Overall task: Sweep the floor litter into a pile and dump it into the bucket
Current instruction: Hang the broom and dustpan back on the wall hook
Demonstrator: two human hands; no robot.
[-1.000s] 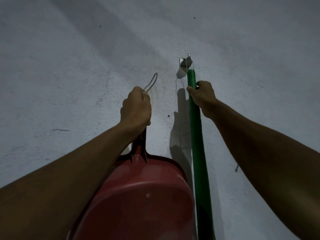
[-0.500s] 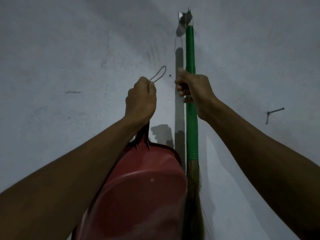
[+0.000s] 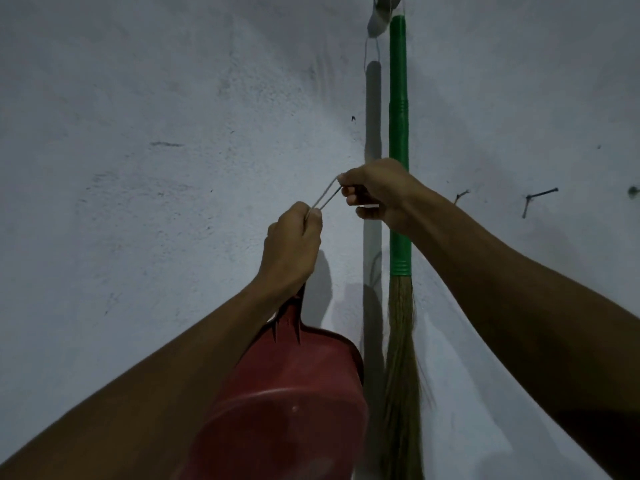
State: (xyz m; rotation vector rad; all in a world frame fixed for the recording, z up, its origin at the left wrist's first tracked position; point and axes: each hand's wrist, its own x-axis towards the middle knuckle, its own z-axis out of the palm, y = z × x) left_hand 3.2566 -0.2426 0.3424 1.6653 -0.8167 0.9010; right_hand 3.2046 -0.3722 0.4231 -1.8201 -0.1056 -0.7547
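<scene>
Pale, rough-plastered wall point(image 3: 138, 168) fills the view, marked on its left part by a short dark streak. Moving right, the left hand point(image 3: 292, 244) is curled into a fist round the handle of a red plastic dustpan point(image 3: 291, 393), whose rounded scoop hangs below the wrist with its back toward the camera, close to the wall. From the top of that fist a thin pale cord loop point(image 3: 325, 197) runs up and to the right. The right hand point(image 3: 375, 192) pinches the far end of this loop between thumb and forefinger, its other fingers curled loosely beneath, so the cord is stretched taut between the two hands. Just behind the right hand hangs a broom with a green plastic-wrapped handle point(image 3: 398, 116), upright against the wall, its top end tied by a thin string to a small wall hook point(image 3: 382, 8) at the upper edge of the view. The broom's straw-coloured bristle bundle point(image 3: 401, 375) hangs down below the green handle, just beside the dustpan's right edge; whether they touch cannot be told. The broom's shadow lies as a grey bar on the wall between dustpan and handle. Further right, a small bent dark nail point(image 3: 536, 199) sticks out of the plaster, well apart from the broom.
</scene>
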